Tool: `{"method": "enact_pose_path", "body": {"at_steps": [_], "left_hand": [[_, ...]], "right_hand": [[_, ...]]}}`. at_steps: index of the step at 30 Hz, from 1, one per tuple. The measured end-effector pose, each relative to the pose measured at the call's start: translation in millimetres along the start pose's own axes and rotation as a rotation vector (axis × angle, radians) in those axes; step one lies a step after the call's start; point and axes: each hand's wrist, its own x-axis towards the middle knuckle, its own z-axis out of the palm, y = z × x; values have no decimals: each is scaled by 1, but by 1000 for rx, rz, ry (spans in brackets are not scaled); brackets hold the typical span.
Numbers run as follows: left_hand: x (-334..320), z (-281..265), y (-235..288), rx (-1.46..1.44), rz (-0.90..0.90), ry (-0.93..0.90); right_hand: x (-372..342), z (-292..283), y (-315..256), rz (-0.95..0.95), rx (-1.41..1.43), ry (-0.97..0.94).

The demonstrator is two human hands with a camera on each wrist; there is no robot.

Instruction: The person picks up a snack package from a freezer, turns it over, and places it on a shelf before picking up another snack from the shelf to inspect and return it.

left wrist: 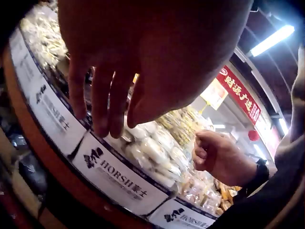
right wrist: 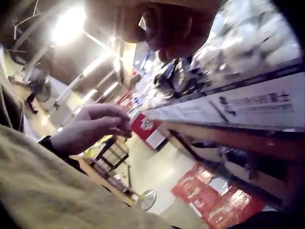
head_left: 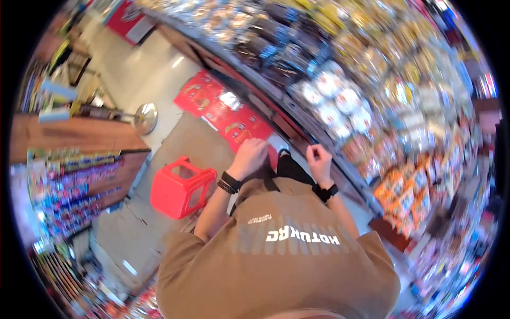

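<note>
The left hand (head_left: 250, 158), with dark bracelets at its wrist, is held out in front of the body in the head view. Its fingers hang loosely and hold nothing in the left wrist view, where the hand (left wrist: 128, 62) looms before the display. To its right in the head view is the right hand (head_left: 320, 164), a black watch at its wrist, its fingers loosely curled around nothing. White wrapped packages (head_left: 340, 101) lie on the shelf beyond the right hand. The two hands are apart, and neither visibly touches the goods.
A long display shelf (head_left: 287, 95) runs diagonally past the hands, with orange packets (head_left: 406, 194) at the right. On the floor at left stands a red plastic stool (head_left: 171, 192), near red printed sheets (head_left: 241, 127). A wooden counter (head_left: 69, 135) and a round metal base (head_left: 145, 118) are further left.
</note>
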Motion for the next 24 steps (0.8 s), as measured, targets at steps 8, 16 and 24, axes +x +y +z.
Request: {"method": "enact_pose_path", "body": {"at_steps": [8, 16, 24], "left_hand": [[-63, -71, -6, -40, -412, 389], [-65, -140, -53, 78, -606, 626], [4, -223, -153, 97, -607, 689]], "right_hand": [[63, 133, -89, -320, 203, -665], [127, 252, -153, -301, 286, -1045], [218, 366, -201, -276, 382, -1054]]}}
